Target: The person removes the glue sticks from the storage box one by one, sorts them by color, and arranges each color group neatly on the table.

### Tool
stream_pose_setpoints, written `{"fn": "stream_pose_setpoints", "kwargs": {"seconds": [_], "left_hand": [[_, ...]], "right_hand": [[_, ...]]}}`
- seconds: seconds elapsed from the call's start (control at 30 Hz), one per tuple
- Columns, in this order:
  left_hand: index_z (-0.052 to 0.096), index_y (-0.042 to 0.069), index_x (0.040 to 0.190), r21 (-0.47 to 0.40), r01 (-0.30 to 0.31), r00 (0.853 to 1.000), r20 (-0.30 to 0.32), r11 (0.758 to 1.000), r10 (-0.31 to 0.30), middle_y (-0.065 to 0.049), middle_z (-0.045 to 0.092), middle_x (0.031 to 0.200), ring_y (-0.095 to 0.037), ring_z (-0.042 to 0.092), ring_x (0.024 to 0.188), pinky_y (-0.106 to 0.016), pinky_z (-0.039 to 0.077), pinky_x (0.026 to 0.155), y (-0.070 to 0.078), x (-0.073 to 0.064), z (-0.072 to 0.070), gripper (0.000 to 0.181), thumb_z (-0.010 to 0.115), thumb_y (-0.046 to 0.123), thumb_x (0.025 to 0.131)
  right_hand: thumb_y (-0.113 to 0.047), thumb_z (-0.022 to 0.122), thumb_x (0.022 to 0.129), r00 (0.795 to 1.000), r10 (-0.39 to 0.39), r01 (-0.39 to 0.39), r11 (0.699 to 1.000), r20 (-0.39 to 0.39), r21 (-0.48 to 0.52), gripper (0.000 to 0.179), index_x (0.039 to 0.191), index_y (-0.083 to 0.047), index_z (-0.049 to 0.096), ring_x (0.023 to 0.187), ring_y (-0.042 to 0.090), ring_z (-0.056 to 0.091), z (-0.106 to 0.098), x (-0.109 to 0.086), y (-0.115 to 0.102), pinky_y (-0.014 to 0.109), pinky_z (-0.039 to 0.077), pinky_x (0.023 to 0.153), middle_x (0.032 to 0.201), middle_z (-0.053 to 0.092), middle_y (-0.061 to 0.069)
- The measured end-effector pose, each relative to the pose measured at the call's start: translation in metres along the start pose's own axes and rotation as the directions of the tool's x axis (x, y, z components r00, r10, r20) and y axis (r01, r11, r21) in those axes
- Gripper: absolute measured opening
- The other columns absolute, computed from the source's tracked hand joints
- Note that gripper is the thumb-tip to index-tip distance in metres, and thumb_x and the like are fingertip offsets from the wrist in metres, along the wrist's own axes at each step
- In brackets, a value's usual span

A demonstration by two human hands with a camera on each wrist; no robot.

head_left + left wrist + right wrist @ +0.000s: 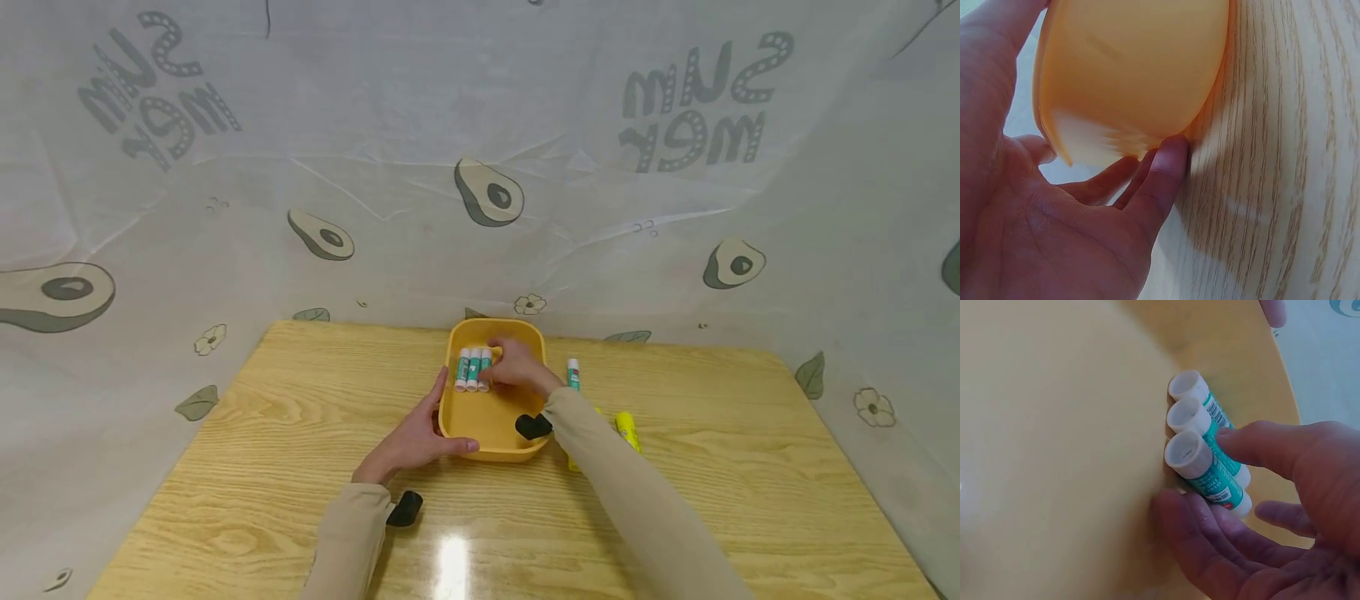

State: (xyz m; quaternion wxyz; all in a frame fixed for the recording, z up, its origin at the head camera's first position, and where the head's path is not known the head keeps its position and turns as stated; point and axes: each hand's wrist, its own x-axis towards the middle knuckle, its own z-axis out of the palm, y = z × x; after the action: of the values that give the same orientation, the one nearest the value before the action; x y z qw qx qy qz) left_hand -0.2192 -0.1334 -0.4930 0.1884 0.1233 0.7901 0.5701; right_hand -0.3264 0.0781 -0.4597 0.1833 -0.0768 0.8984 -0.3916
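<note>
A yellow-orange plastic bin (pixel 480 418) stands on the table with three green-and-white glue sticks (pixel 1211 475) lying side by side in it. My left hand (pixel 416 435) holds the bin's near left corner, thumb over the front rim and fingers against the outer wall (pixel 1141 62). Inside the bin, my right hand (pixel 517 364) pinches the rightmost glue stick. Its thumb (pixel 1254 444) lies across the top and its other fingers sit along the side. The palm side of the right hand is hidden in the head view.
Right of the bin lies another glue stick (pixel 573 373). A yellow tube-shaped item (pixel 627 430) lies further right, and more yellow (pixel 573 463) shows partly hidden under the right forearm. A printed cloth (pixel 405 167) hangs behind the wooden table (pixel 337 375).
</note>
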Motion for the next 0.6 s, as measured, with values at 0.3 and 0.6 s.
{"fn": "stream_pose_setpoints", "kwargs": {"seconds": [0.3, 0.6], "left_hand": [[-0.01, 0.034, 0.164, -0.035, -0.001, 1.0, 0.022, 0.999, 0.002, -0.017, 0.055, 0.142, -0.019, 0.071, 0.104, -0.031, 0.056, 0.095, 0.001, -0.0015, 0.0016, 0.12, 0.083, 0.027, 0.089], [-0.012, 0.035, 0.164, -0.035, 0.0, 1.0, 0.028, 0.999, 0.001, -0.017, 0.054, 0.144, -0.02, 0.071, 0.106, -0.032, 0.056, 0.096, 0.0004, -0.0005, -0.0002, 0.121, 0.083, 0.027, 0.089]], "right_hand": [[-0.013, 0.082, 0.085, 0.995, 0.056, -0.062, 0.995, 0.087, 0.076, 0.083, 0.156, -0.006, 0.037, 0.062, 0.019, 0.07, 0.0025, 0.0016, -0.0005, 0.03, 0.061, 0.066, 0.101, 0.068, 0.014], [-0.006, 0.083, 0.083, 0.992, 0.057, -0.075, 0.985, 0.115, 0.157, 0.076, 0.142, -0.006, 0.035, 0.061, 0.021, 0.07, 0.0021, 0.0015, -0.0006, 0.033, 0.062, 0.065, 0.09, 0.066, 0.014]]}}
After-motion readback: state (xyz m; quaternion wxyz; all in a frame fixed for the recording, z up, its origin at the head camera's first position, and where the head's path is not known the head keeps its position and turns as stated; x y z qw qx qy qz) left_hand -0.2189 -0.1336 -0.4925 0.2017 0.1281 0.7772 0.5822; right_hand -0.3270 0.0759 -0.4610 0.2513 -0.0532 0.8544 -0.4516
